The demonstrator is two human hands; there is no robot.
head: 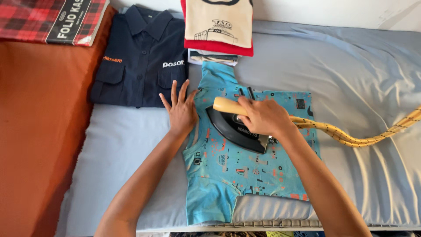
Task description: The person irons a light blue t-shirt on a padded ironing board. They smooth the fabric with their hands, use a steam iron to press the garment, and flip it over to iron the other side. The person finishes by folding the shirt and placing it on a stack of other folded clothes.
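On the blue shirt (pixel 245 166), right hand (pixel 263 116) grips the iron (pixel 234 127) near the flat, open left hand (pixel 180 112), which risks a burn.

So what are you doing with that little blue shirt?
A person is ironing. Their right hand grips the pale handle of a dark iron that sits on a small blue patterned shirt. Their left hand lies flat on the shirt's edge, holding it down. The shirt is spread on a grey-blue sheet. A folded navy shirt and a stack of folded clothes lie beyond it, and the iron's yellow braided cord trails off right.
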